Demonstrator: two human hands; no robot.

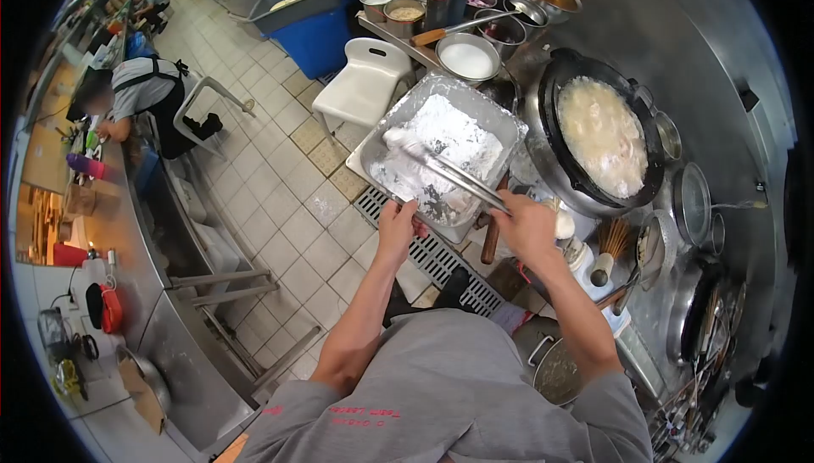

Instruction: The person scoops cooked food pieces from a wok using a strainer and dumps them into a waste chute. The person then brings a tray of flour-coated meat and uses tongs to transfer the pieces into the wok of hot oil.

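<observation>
A metal pan [370, 158] of white flour [454, 124] sits right in front of me. At its near left corner, my left hand [398, 227] is closed on the rim. My right hand [519, 224] is wrapped round a pair of metal tongs [462, 177] that reach across the pan. The tong tips are down at a pale floured piece [403, 141] by the left wall, smeared by motion. Right of the pan, a black wok [551, 115] holds pale pieces in bubbling oil [602, 136].
Behind the pan are a bowl of white powder [468, 58], sauce bottles [437, 7] and several seasoning pots. A white plastic chair [360, 81] stands beyond it. At the far left, a person [144, 90] leans over a counter. A round strainer [694, 200] lies right of the wok.
</observation>
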